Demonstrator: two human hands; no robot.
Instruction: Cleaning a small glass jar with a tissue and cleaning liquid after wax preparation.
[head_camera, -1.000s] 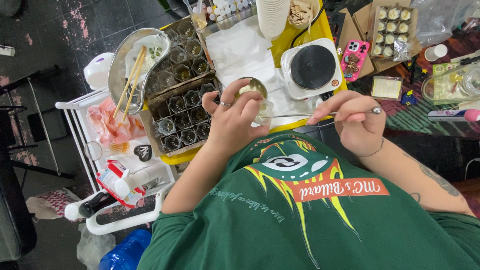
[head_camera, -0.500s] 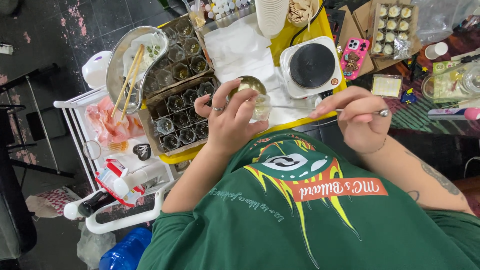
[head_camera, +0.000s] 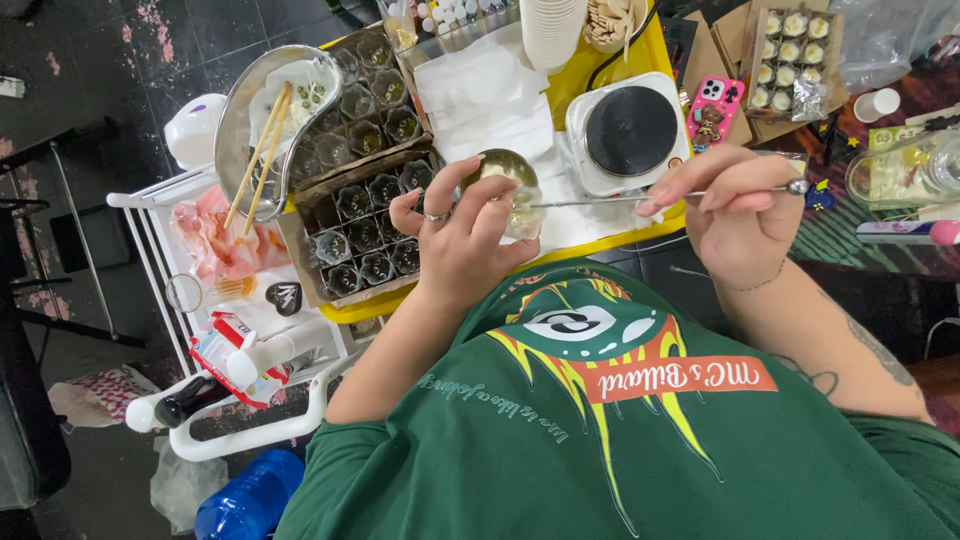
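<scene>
Both hands work above the yellow surface (head_camera: 655, 40). Left hand (head_camera: 462, 235), a ring on one finger, curls around a small clear glass jar (head_camera: 505, 180) with pale contents, fingers wrapped on its near side. Right hand (head_camera: 735, 215) pinches a thin metal rod (head_camera: 640, 198) by its far end; the rod runs level from those fingers across to the jar's mouth, so the jar lies between the two hands, nearer the left.

Around them, largest first: a white rack (head_camera: 200, 330) at the left edge carries pink cloth and bottles. Just left of the left hand sits a cardboard tray of empty glass cups (head_camera: 365, 225), with a second tray beyond it. A metal bowl (head_camera: 240, 130) holding wooden chopsticks (head_camera: 258, 150) rests over that tray's corner. White paper (head_camera: 480, 95) lies behind the jar. A small white hot plate (head_camera: 630, 130) with a black disc stands between the hands on the far side, a pink phone (head_camera: 712, 108) beside it. A box of filled small cups (head_camera: 790, 55) is further right.
</scene>
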